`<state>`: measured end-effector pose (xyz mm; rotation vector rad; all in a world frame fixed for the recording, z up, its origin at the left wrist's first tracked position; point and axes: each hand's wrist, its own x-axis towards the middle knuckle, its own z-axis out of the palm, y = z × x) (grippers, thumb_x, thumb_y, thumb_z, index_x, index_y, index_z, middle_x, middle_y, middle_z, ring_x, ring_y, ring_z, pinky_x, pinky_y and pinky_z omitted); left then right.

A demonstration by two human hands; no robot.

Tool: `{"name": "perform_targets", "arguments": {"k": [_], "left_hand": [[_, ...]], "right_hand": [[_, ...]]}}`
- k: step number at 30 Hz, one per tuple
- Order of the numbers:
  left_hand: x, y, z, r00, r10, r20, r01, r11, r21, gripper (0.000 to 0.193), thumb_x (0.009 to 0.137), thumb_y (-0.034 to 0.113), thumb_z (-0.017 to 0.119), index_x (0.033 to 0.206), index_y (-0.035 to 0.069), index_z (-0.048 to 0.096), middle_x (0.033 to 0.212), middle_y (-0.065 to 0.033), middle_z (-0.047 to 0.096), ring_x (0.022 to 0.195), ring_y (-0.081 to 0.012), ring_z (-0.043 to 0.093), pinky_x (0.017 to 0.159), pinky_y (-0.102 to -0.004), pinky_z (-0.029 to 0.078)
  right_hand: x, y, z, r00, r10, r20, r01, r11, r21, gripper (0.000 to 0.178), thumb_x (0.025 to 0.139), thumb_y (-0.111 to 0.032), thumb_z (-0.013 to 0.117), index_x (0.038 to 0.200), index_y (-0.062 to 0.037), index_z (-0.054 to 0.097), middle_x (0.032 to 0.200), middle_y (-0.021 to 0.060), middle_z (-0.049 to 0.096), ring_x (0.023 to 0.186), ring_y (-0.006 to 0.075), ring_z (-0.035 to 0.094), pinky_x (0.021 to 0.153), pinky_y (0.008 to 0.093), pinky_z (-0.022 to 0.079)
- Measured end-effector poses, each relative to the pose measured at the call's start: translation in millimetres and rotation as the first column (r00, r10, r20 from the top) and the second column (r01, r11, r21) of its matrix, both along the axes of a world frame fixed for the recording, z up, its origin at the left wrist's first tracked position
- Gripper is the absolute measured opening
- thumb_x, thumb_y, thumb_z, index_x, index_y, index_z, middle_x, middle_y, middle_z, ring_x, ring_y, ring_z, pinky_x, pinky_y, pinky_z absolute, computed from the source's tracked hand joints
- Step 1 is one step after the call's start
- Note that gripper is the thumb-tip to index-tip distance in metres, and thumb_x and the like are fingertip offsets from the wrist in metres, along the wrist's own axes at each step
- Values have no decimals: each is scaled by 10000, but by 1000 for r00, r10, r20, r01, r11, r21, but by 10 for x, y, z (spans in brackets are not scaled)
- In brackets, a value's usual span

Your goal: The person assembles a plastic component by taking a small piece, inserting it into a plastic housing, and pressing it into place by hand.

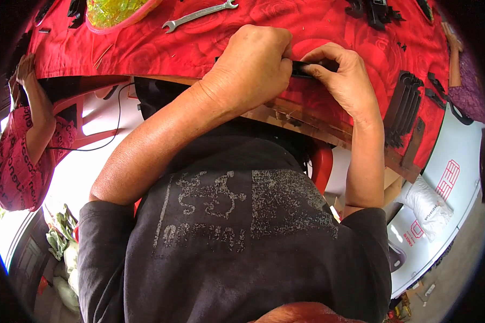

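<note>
Both my hands meet over the near edge of a table covered in a red rose-patterned cloth (145, 48). My left hand (253, 59) is closed in a fist around one end of a small black plastic part (307, 69). My right hand (342, 75) pinches the other end with thumb and fingertips. Most of the part is hidden by my fingers.
A silver open-ended wrench (199, 15) lies on the cloth beyond my hands, beside a yellow-green container (116, 11). Several curved black parts (404, 107) are stacked at the right edge, more black parts (374, 11) at the far side. Other people stand at left (21, 151) and right (466, 81).
</note>
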<state>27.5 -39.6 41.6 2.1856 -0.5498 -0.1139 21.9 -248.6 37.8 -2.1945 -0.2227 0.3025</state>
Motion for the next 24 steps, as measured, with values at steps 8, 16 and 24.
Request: {"name": "perform_targets", "arguments": {"k": [8, 16, 24], "left_hand": [[4, 75, 1, 1000, 4, 21, -3, 1000, -8, 159, 818, 96, 718, 866, -31, 635, 715, -187, 661, 655, -268, 685, 597, -361, 510], [-77, 411, 112, 1000, 24, 4, -24, 1000, 20, 135, 876, 109, 691, 948, -2, 669, 779, -128, 665, 707, -222, 663, 655, -325, 507], [-106, 598, 109, 946, -255, 202, 242, 966, 90, 126, 869, 123, 703, 962, 38, 694, 1212, -156, 603, 1073, -320, 609, 881, -404, 503]], "right_hand": [[65, -20, -50, 999, 19, -37, -20, 999, -32, 137, 785, -96, 776, 904, -31, 756, 753, 68, 707, 700, 112, 628, 685, 295, 502], [58, -44, -120, 1000, 5, -22, -4, 1000, 9, 140, 781, -97, 774, 900, -25, 756, 736, 67, 693, 685, 122, 615, 668, 288, 487], [39, -4, -41, 1000, 16, -2, -16, 1000, 2, 125, 777, -68, 763, 886, -7, 753, 769, 73, 699, 722, 125, 630, 692, 283, 490]]}}
